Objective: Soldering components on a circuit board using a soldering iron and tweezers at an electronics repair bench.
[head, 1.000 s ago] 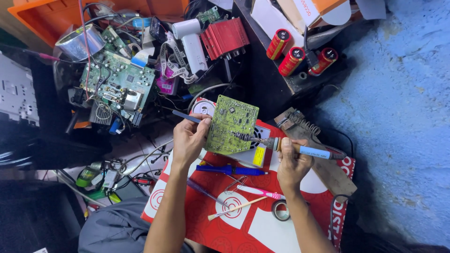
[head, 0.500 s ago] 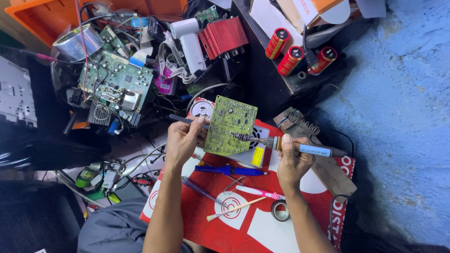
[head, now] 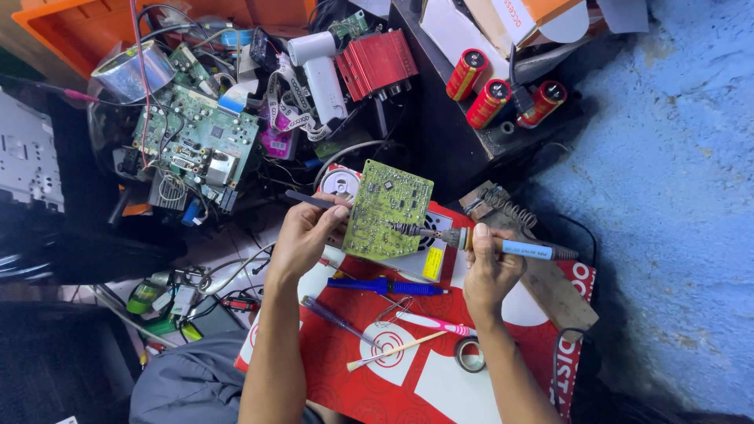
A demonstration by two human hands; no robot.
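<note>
Left hand: the left hand (head: 302, 235) is closed on the left edge of the green circuit board (head: 386, 210), holding it tilted up, with thin tweezers (head: 312, 200) pinched in the same fingers.
Right hand: the right hand (head: 488, 263) is wrapped shut round the blue-handled soldering iron (head: 503, 246), right of the board; its tip touches the board's lower right part.
Board: held above a red printed mat (head: 440, 377).
Below the board: a blue screwdriver (head: 385, 287), a pink-and-white tool (head: 436, 323), a thin wooden brush (head: 393, 350), a tape roll (head: 470, 354).
Upper right of the board: three red capacitors (head: 488, 102).
Left of the board: a larger green board (head: 196, 145) amid wires.
</note>
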